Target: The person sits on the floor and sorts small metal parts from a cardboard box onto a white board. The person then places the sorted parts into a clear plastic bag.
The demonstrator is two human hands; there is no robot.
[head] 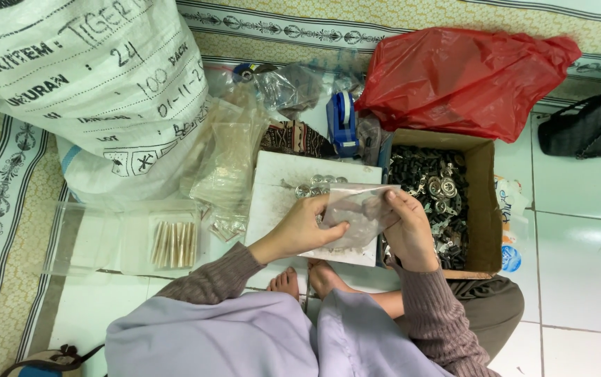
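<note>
Fingers [332,227] of left hand [304,229] pinch one edge of small clear bag [360,213]; right hand [406,234] grips the opposite edge, both closed on it. Bag held above white board [279,192] on the floor. Bag looks barely filled, contents unclear. Roughly five or six silver round parts [314,185] wait on the board; many more, uncountable, in one cardboard box [478,209]. One red plastic bag [464,77], one blue tape dispenser [342,124].

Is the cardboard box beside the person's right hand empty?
No, the cardboard box holds a heap of small dark and silvery metal parts, right next to the right hand.
</note>
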